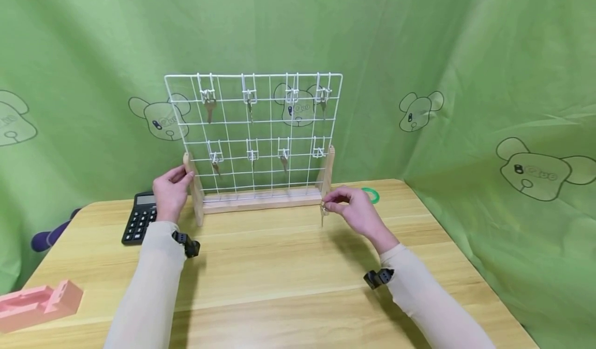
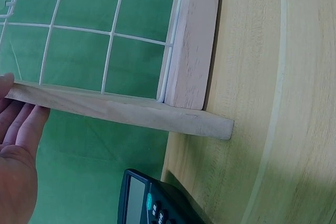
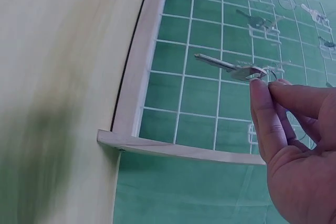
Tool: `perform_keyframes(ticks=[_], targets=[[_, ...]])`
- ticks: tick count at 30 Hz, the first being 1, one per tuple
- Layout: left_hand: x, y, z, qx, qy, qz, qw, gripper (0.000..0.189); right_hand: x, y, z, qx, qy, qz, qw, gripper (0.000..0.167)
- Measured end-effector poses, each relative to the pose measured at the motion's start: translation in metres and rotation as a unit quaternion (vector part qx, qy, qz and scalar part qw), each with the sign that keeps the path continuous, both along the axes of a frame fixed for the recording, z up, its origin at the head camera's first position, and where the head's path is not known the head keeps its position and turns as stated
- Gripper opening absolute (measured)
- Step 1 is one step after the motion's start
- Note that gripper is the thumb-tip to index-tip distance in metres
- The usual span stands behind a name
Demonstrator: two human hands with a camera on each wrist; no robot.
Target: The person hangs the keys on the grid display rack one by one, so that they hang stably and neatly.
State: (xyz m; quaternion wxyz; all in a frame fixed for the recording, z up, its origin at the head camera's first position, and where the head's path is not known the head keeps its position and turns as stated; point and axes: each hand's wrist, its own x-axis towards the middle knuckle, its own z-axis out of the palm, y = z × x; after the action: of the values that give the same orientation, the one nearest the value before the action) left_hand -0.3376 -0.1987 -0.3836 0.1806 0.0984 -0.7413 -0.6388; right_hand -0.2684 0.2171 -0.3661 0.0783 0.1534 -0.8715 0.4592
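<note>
A white wire grid rack (image 1: 270,132) stands upright in a wooden base (image 1: 261,200), with several keys (image 1: 209,110) hanging from its white hooks. My left hand (image 1: 171,191) grips the upper part of the rack's left wooden upright (image 2: 115,109), thumb on one side and fingers on the other. With thumb and fingertips my right hand (image 1: 356,209) pinches a small ring with a metal key (image 3: 226,66) on it. That key points down in front of the base's right end. No key shows on the lower right hook (image 1: 318,152).
Beside my left hand lies a black calculator (image 1: 139,219). A green ring-shaped object (image 1: 371,195) sits behind my right hand. At the near left is a pink holder (image 1: 42,305). Green curtain (image 1: 372,39) hangs behind the wooden table (image 1: 261,271) and along its right side.
</note>
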Motion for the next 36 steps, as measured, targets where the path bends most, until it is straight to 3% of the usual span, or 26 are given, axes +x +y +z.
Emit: perform_keyframes(ticks=[13,36], targets=[[-0.001,0.0,0.0,-0.003,-0.002,-0.001,1.0,0.042,-0.016,0.003,0.014,-0.021,0.009,-0.033,0.9992,0.014],[-0.003,-0.002,-0.001,0.003,-0.007,0.001,1.0,0.042,-0.051,-0.007,0.046,-0.117,0.046,-0.078,0.989,0.016]])
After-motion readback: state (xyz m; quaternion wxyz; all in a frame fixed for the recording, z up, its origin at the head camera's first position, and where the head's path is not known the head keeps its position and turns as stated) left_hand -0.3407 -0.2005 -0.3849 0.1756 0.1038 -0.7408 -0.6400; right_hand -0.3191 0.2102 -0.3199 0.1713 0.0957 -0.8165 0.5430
